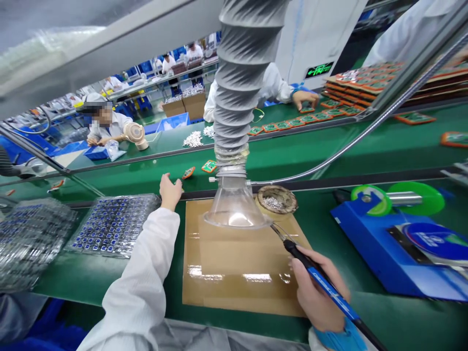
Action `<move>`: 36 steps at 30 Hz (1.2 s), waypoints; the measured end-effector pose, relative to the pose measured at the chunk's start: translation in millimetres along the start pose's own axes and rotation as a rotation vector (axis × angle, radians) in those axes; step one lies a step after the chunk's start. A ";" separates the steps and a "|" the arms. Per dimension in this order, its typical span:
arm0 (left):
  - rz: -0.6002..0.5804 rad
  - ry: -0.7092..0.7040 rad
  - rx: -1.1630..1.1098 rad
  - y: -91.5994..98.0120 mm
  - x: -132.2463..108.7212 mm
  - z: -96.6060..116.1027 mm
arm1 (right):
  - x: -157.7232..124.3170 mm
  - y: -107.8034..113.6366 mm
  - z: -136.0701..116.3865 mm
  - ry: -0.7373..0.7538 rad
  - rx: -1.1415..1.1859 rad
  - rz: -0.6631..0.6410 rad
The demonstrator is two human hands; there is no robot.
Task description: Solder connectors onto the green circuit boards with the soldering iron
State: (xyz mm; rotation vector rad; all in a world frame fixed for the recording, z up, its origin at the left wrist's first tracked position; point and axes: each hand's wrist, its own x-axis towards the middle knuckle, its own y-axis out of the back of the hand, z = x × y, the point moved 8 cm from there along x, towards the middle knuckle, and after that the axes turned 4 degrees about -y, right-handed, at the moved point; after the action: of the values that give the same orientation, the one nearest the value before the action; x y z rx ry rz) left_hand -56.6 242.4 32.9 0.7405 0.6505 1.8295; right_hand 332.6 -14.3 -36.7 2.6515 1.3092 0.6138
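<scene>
My right hand (321, 290) is closed around a soldering iron (321, 278) with a black and blue handle. Its metal tip points up and left, under the rim of the clear fume hood (237, 207) and near a round pot (277, 199) with silvery bits inside. My left hand (170, 192) reaches to the edge of the green conveyor belt, thumb and forefinger apart, and no object shows between them. Just beyond its fingertips lies a small orange-edged circuit board (188, 172). Another green circuit board (209, 166) lies a little farther right.
Tape-marked cardboard (244, 278) covers the bench before me. Trays of small blue parts (113, 224) stand left; a blue solder-wire stand (380, 248) is at right. A grey duct (237, 83) hangs in the middle. Across the belt, a co-worker's hand (305, 100) touches a row of boards.
</scene>
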 end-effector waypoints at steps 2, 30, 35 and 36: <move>-0.089 -0.098 0.080 -26.5 3.8 14.8 | 1.2 0.4 -3.9 0.014 -0.013 0.011; -0.350 -0.575 0.021 -21.7 -150.6 -4.0 | 0.0 5.0 -24.3 0.089 0.012 0.048; -0.638 -0.813 -0.052 -28.1 -212.4 9.0 | -18.8 -20.2 -38.2 0.064 -0.036 -0.086; -0.629 -0.814 -0.042 -27.4 -217.5 9.2 | -24.8 -31.8 -42.1 0.058 -0.051 -0.147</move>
State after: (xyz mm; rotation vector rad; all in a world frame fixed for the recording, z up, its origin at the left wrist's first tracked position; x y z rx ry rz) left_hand 31.4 49.2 -22.6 1.0182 0.2480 0.8511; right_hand 278.6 -17.0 -14.8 2.4873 1.4678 0.6981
